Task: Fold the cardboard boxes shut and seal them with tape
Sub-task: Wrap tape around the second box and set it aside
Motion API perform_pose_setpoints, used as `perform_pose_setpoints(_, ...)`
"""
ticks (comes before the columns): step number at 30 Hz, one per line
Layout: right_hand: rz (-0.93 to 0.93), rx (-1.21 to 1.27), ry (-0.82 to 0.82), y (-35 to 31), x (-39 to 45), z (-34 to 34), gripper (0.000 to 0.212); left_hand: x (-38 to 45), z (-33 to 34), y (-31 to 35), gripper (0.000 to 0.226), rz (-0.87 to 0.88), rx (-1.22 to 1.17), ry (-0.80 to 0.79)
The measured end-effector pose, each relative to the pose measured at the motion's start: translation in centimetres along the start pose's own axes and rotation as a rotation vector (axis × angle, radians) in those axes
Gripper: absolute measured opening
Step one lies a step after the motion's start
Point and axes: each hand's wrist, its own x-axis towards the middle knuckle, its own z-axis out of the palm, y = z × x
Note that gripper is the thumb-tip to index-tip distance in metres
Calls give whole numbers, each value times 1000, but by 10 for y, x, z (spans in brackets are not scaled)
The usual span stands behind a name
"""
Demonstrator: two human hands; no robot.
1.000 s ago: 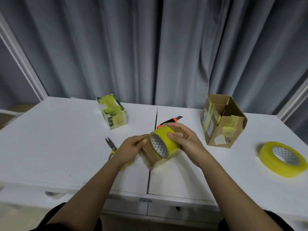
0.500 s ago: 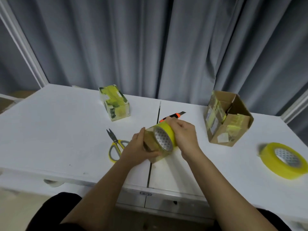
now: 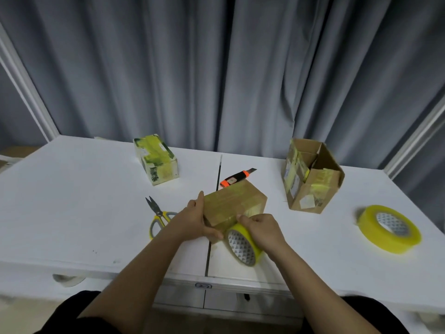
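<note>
From the camera on my head, I look down at a white table with a grey curtain hanging behind it. In the middle, straddling the dark seam between the two tabletops, sits the closed cardboard box, its top shiny with clear tape. My left hand grips the box's near left corner: the thumb stands up along the left edge and the fingers curl under the front face. My right hand is curled over the yellow tape roll, which I hold on edge just against the box's near right corner, its patterned core facing me. My fingertips pinch at the spot where the roll meets the box; I cannot tell whether a strip runs between them.

Just behind the box lies an orange and black utility knife, its blade pointing right. Yellow-handled scissors lie to the left of my left wrist, blades pointing away from me. Farther back on the left stands a small box covered in yellow tape. To the right stands an open cardboard box with its flaps up and patches of yellow tape on its sides. A second yellow tape roll lies flat near the right edge, well apart from everything else.
</note>
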Motion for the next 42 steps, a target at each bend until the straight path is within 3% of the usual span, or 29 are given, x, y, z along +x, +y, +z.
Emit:
perform_pose_setpoints(2, 5, -20, -5, -2, -2, 2, 45, -1, -6, 6, 140, -32, 187, -24)
perform_pose_setpoints(4, 20, -36, -11, -2, -3, 6, 44, -3, -9, 13, 141, -10, 534, 33)
perform_pose_setpoints(6, 28, -47, -5, -3, -2, 9, 46, -3, -7, 17, 138, 134, 780, 143)
perform_pose_setpoints(8, 30, -42, -7, -3, -3, 8, 45, 0, -5, 17, 119, 336, 797, 124)
perform_pose_setpoints(11, 19, 21, -57, 2, -6, 4, 47, 4, -4, 16, 93, 405, 728, -25)
perform_pose_setpoints(14, -34, 186, -38, 8, -12, -4, 41, 9, -14, 14, 93, 362, 585, -62)
perform_pose_setpoints(16, -98, 419, -76, 4, -16, -16, 20, 9, -25, 12, 95, 357, 327, -95)
perform_pose_setpoints(19, -266, 688, -204, -11, -11, -31, 41, 4, -33, 4, 72, 305, -238, -83)
perform_pose_setpoints(21, -379, 685, -239, -29, -2, -28, 38, 1, -27, -5, 36, 305, -507, 48)
perform_pose_setpoints(24, -401, 548, -175, -60, 14, -7, 15, -4, -12, -11, 18, 180, -542, 398)
perform_pose_setpoints(26, -341, 507, -146, -72, 23, 7, 14, -9, -2, -7, 30, 217, -527, 450)
perform_pose_setpoints(28, -294, 489, -151, -79, 29, 17, 26, -12, 13, -4, 62, 325, -497, 357)
perform_pose_setpoints(30, -290, 457, -154, -80, 31, 23, 28, -11, 19, -7, 82, 294, -402, 324)
perform_pose_setpoints(38, -303, 392, 41, -68, 2, -5, 33, -12, 17, -7, 109, 141, -129, 297)
perform_pose_setpoints(42, -169, 234, 50, -28, -17, -21, 50, -12, 11, -4, 115, 100, -45, 225)
